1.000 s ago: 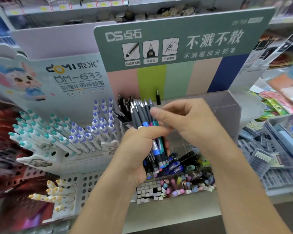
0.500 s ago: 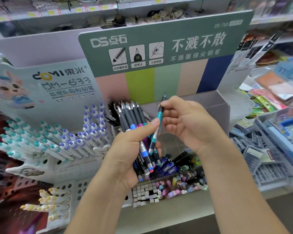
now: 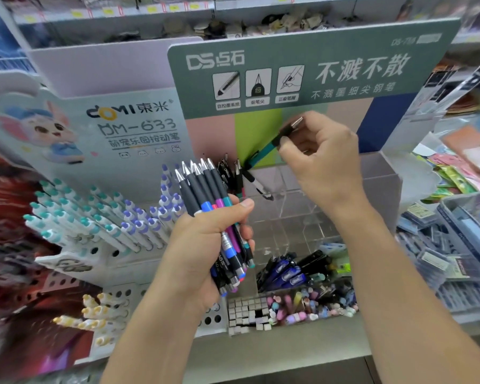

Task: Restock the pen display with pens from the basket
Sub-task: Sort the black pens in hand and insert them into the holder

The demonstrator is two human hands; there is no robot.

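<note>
My left hand [image 3: 205,245] grips a bundle of pens [image 3: 205,187] with dark grips and blue, purple and teal barrels, tips pointing up. My right hand [image 3: 322,159] pinches a single teal pen [image 3: 263,152] by its upper end and holds it tilted, its lower end at the back left of the clear acrylic pen display [image 3: 383,173]. A cluster of black pens [image 3: 230,173] stands in the display's back left corner, and one dark pen [image 3: 257,185] leans beside them. No basket is visible.
A green DS sign [image 3: 344,45] rises behind the display. A white rack of teal and purple capped pens [image 3: 100,220] stands to the left. Loose pens and erasers [image 3: 294,297] fill low trays in front. Packaged stationery [image 3: 449,253] is stacked at the right.
My right hand drew one teal pen out of the bundle and carried it up and back to the display's rear left corner. The left hand kept hold of the bundle.
</note>
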